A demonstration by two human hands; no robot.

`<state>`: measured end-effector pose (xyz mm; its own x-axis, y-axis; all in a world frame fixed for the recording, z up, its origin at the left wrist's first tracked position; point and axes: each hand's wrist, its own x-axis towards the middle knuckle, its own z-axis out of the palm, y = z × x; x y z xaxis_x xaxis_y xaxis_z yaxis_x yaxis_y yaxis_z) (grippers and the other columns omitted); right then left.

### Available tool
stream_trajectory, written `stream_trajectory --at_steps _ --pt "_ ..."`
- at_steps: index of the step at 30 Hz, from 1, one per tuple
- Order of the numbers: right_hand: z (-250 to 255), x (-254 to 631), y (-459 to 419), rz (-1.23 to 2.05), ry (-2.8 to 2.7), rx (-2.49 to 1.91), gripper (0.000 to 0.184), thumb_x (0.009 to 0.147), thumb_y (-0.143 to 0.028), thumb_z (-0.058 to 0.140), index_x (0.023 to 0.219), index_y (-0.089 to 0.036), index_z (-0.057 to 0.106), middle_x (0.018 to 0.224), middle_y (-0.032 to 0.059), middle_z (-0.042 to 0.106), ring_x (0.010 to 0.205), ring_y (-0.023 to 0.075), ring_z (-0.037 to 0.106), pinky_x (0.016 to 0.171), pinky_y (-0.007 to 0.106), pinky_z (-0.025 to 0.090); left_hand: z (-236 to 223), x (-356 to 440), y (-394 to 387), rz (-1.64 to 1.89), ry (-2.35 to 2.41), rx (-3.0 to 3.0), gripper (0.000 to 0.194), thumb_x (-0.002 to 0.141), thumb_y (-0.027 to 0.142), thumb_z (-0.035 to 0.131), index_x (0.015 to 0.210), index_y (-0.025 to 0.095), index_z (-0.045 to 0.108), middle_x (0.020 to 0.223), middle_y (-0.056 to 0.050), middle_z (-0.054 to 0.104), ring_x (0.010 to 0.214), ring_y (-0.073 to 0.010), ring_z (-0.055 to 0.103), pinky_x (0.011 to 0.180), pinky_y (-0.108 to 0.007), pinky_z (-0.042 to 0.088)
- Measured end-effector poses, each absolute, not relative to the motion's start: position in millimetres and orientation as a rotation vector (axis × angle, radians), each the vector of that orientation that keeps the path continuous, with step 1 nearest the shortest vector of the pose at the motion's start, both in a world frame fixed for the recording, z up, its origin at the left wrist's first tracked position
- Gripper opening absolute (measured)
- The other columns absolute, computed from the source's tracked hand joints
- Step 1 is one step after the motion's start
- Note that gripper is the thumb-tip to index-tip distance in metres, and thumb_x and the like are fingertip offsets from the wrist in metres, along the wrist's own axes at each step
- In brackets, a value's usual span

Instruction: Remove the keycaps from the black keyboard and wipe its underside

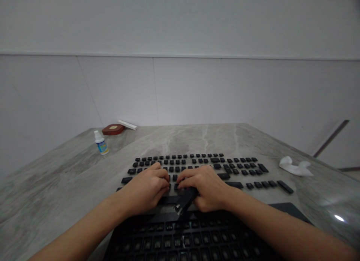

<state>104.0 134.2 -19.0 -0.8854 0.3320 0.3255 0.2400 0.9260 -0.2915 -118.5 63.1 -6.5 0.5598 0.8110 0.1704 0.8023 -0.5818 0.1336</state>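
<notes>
Several loose black keycaps [197, 167] lie in keyboard-like rows on the grey marble table [70, 178]. My left hand [147, 188] rests curled on the keycaps near the middle, fingers bent onto them. My right hand [206, 188] sits beside it, fingers closed around a small black tool [184, 203] that points down and left toward me. A black keyboard base [197, 238] with bare switches lies at the near edge, under my forearms.
A small white bottle with a blue label [101, 143] stands at the far left. Behind it are a reddish-brown box [113, 129] and a white strip [127, 124]. A crumpled white cloth [295, 166] lies at the right. White wall panels stand behind.
</notes>
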Motion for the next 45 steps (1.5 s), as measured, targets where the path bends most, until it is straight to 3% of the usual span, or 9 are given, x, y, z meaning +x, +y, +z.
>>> stream_trajectory --at_steps 11,17,26,35,45 --pt "-17 102 134 0.417 -2.697 -0.373 0.031 0.062 -0.016 0.059 0.086 -0.023 0.077 0.104 -0.0005 0.078 0.081 0.0202 0.073 0.069 0.028 0.052 -7 -119 62 0.343 1.415 2.756 0.024 0.094 0.01 0.053 0.086 0.018 0.075 0.09 -0.006 0.067 0.087 -0.0218 0.052 0.078 -0.034 0.045" --pt "-16 111 144 0.413 -2.551 -0.425 0.043 0.057 -0.013 0.053 0.092 -0.022 0.077 0.102 0.0016 0.077 0.087 0.0216 0.073 0.078 0.03 0.054 -5 -117 61 0.316 1.435 2.742 0.023 0.095 0.012 0.054 0.084 0.017 0.073 0.09 -0.006 0.066 0.087 -0.0221 0.052 0.079 -0.035 0.045" --pt "-15 118 152 0.463 -2.591 -0.412 0.037 0.055 -0.012 0.05 0.078 -0.023 0.077 0.092 -0.0002 0.078 0.079 0.0202 0.073 0.073 0.03 0.053 -3 -115 60 0.381 1.406 2.755 0.024 0.098 0.015 0.05 0.091 0.016 0.073 0.095 -0.007 0.066 0.09 -0.0234 0.051 0.082 -0.037 0.045" --pt "-17 117 150 0.452 -2.659 -0.455 0.034 0.055 -0.013 0.052 0.077 -0.022 0.077 0.092 0.0003 0.078 0.078 0.0209 0.073 0.072 0.03 0.052 -4 -107 57 0.336 1.344 2.775 0.023 0.102 0.025 0.051 0.101 0.017 0.073 0.099 -0.006 0.068 0.091 -0.024 0.051 0.083 -0.04 0.044" --pt "-20 116 153 0.483 -2.677 -0.425 0.036 0.053 -0.016 0.053 0.079 -0.021 0.077 0.093 0.0013 0.078 0.08 0.0224 0.073 0.073 0.031 0.052 -6 -105 57 0.335 1.339 2.785 0.023 0.101 0.024 0.053 0.101 0.016 0.073 0.099 -0.007 0.068 0.09 -0.0245 0.051 0.082 -0.04 0.045"
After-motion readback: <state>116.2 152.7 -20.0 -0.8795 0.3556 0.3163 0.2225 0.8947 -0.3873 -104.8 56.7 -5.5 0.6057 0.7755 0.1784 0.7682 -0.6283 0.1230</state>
